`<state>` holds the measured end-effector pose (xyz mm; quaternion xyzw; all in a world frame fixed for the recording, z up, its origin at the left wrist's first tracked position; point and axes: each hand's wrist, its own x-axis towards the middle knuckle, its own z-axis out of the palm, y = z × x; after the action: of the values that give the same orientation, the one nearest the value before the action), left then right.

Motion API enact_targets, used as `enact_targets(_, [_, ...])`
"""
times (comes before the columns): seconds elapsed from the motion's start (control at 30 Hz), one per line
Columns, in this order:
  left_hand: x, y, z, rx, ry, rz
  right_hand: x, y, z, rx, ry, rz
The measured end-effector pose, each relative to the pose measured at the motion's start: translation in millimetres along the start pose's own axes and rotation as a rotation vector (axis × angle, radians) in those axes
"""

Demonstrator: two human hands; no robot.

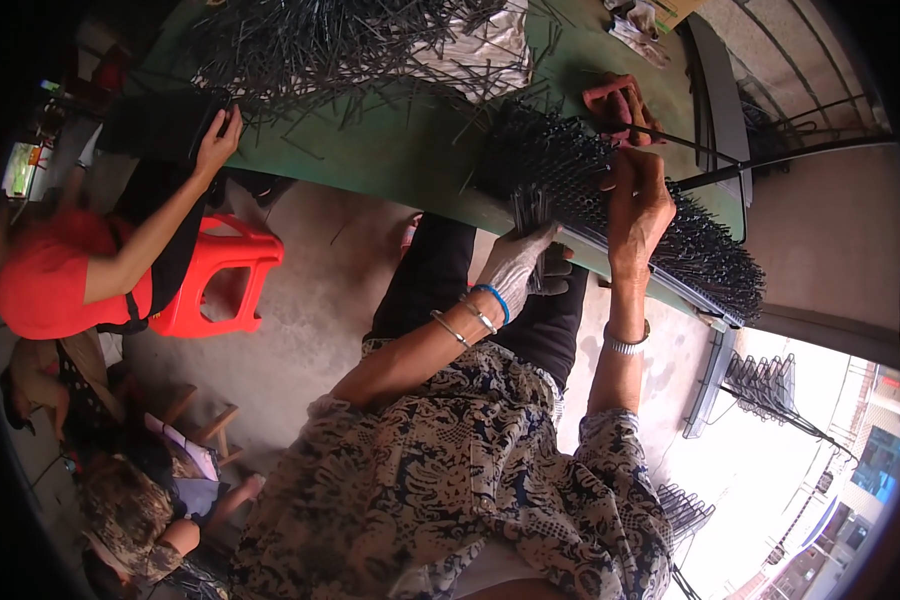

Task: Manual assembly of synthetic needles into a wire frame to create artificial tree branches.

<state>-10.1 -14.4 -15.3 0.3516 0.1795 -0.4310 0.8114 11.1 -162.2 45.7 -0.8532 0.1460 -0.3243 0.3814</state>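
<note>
Left grip [520, 262], pale-knit-gloved, wrapped closed; right grip [638, 215], bare, pinched, contents unclear. Green flat-topped table [340, 165] bears long, dark, honeycomb-patterned rack [580, 208] beneath right grip; slim black rods [532, 210] bundled in left grip. Judged step: filling rack; next move calls for fingertip alignment.

Rods [310, 45] are lying on the table [370, 165], left of a packed batch [708, 248]; a stool [252, 243] is standing on the floor [320, 265].
</note>
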Motion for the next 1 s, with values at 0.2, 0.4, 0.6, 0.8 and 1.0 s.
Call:
enact_targets(0.2, [6.5,-4.3,-11.1,0.06,0.118,-0.036,9.0,4.1,10.7,-0.019,-0.026,0.033])
enact_targets(0.4, [-11.7,8.1,1.8,0.049,0.15,-0.03,9.2,-2.5,7.4,-0.043,-0.056,0.056])
enact_targets(0.6, [-15.7,7.5,4.2,0.031,0.126,0.004,7.8,1.7,8.7,0.041,-0.08,0.117])
enact_targets(0.8, [-13.9,4.2,3.6,0.017,0.063,0.003,10.5,31.6,22.3,-0.197,-0.111,-0.262])
enact_targets(1.0, [-14.0,3.9,3.9,0.006,0.113,0.006,12.1,14.8,17.8,-0.355,-0.099,-0.3])
